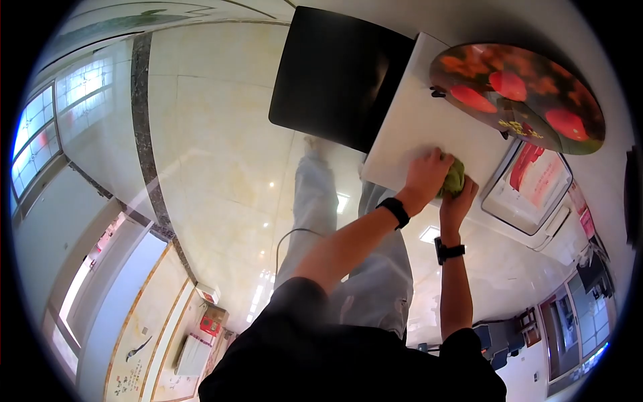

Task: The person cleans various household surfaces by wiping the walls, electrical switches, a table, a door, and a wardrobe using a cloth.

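A crumpled green cloth (pixel 453 178) is bunched between my two hands at the front part of a white surface (pixel 408 127). My left hand (pixel 429 173) closes over the cloth from the left, its fingers curled on top. From the lower right, my right hand (pixel 458 203) grips the other side of the cloth, fingers bent around it. Part of the cloth is hidden by my fingers. Each wrist wears a black band.
Beside the white surface is a black square panel (pixel 331 74). A round board with a red floral print (pixel 519 94) leans at the back right. Right of my hands stands a white appliance with a framed lid (pixel 529 184). Glossy tiles (pixel 214 134) cover the floor.
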Motion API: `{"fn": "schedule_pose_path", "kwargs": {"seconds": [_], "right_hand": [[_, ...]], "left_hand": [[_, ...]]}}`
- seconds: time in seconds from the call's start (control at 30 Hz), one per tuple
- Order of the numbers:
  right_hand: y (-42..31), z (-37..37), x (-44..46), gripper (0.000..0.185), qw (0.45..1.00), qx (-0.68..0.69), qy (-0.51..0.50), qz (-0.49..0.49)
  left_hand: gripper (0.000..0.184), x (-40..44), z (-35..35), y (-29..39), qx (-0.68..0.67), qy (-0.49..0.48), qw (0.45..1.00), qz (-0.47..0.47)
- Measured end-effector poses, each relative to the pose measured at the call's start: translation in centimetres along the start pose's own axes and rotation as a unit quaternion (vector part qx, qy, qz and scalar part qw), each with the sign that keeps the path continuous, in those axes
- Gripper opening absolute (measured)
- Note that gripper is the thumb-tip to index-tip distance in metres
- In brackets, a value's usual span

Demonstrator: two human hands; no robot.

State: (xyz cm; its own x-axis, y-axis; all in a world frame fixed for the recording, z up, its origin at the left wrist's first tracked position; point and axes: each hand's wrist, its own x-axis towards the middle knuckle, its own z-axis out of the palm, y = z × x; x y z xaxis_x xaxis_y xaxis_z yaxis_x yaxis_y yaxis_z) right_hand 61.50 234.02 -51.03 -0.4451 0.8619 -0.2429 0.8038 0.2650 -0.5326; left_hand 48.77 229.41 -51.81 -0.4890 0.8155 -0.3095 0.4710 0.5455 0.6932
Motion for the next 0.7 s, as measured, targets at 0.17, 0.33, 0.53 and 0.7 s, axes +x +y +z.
{"fn": "schedule_pose_path", "kwargs": {"seconds": [0.17, 0.33, 0.53, 0.7], "right_hand": [[-4.1, 2.6, -4.1, 0.047, 0.997, 0.036, -0.041, 0.058], [-11.1, 7.7, -5.2, 0.049, 0.997, 0.046, -0.04, 0.04], [-19.3, 19.3, -4.7, 0.047, 0.998, -0.022, -0.066, -0.009], [-23.0, 31.1, -3.5, 0.056, 0.99, 0.077, -0.065, -0.098]], "left_hand": [[0.025, -4.1, -2.5, -4.7, -0.016, -0.009, 0.999, 0.027], [0.032, -4.7, -9.2, -11.3, -0.014, -0.051, 0.998, 0.025], [0.03, -4.0, -18.0, -22.9, -0.009, -0.041, 0.997, -0.065], [0.034, -3.7, -20.2, -33.0, 0.035, 0.001, 0.988, -0.151]]}}
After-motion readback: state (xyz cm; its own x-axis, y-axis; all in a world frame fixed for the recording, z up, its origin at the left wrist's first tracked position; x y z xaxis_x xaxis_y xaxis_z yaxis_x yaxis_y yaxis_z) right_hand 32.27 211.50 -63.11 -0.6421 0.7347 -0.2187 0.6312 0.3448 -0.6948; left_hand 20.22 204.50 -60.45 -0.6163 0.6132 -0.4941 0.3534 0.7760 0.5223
